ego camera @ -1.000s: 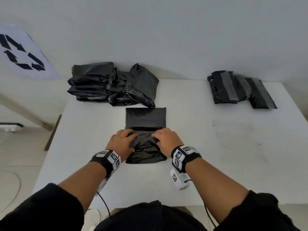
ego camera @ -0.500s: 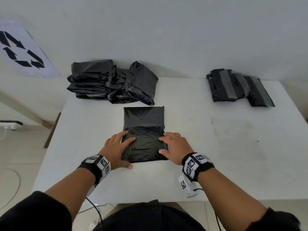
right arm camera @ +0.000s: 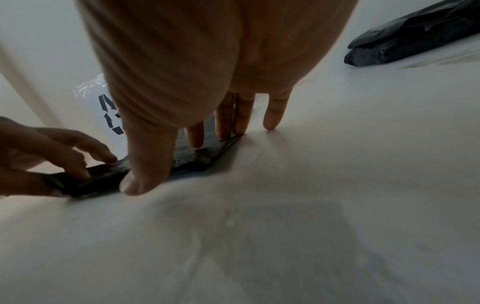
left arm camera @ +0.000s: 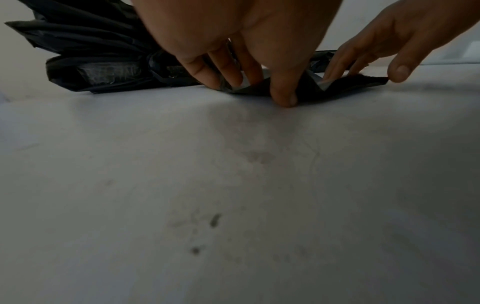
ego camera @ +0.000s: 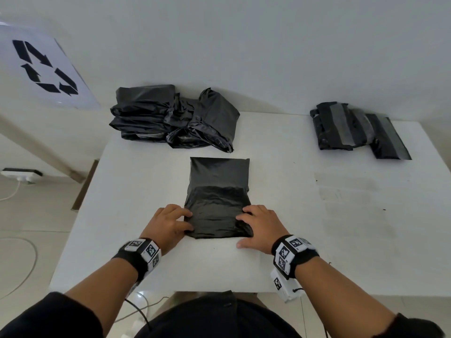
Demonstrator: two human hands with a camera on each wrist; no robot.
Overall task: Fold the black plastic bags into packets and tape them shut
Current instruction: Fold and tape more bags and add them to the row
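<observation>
Left hand (ego camera: 168, 224) and right hand (ego camera: 260, 225) both sit at lower centre of the head view, fingers fairly straight and spread, pressing flat on the two side edges of the black bag (ego camera: 218, 198); neither grips it, and the right thumb rests on the white table (ego camera: 341, 240) just below the bag's near corner. Bag lies flat mid-frame, near half doubled over into a thicker, wrinkled layer, far half a single smooth layer. Judging progress: one fold is creased, more folds are needed before it's packet-sized, no tape on it yet. Upper right: taped packets (ego camera: 353, 129) with grey strips, at least three, so those look done. Upper left centre: a pile of loose bags (ego camera: 175, 120) against the wall, looks like backlog. No tape roll visible in any view.
</observation>
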